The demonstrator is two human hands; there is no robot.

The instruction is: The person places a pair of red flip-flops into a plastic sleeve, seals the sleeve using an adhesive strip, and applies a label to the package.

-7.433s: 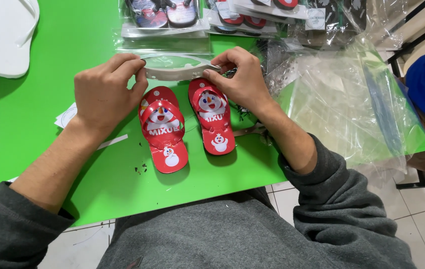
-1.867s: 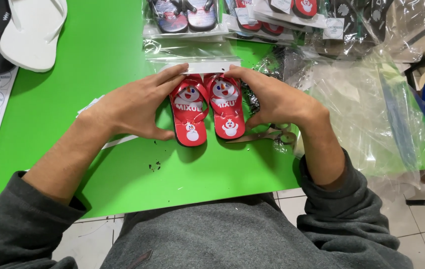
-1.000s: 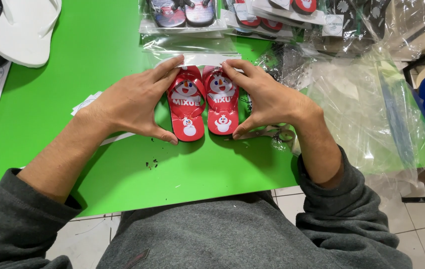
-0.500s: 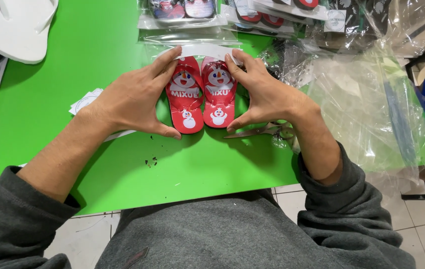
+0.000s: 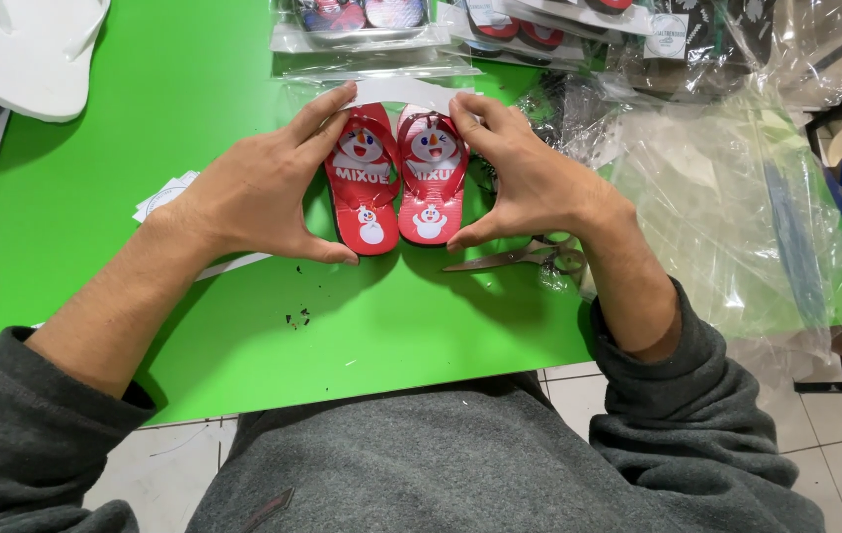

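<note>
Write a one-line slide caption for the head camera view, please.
Left hand and right hand press a pair of small red flip-flops together on a green table, scissors nearby.

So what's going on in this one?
A person seated at a green table holds a pair of small red flip-flops side by side, left hand on one, right hand on the other. Their toe ends meet the mouth of a clear plastic bag. Scissors lie beside the right hand; more bagged pairs are stacked behind.
</note>
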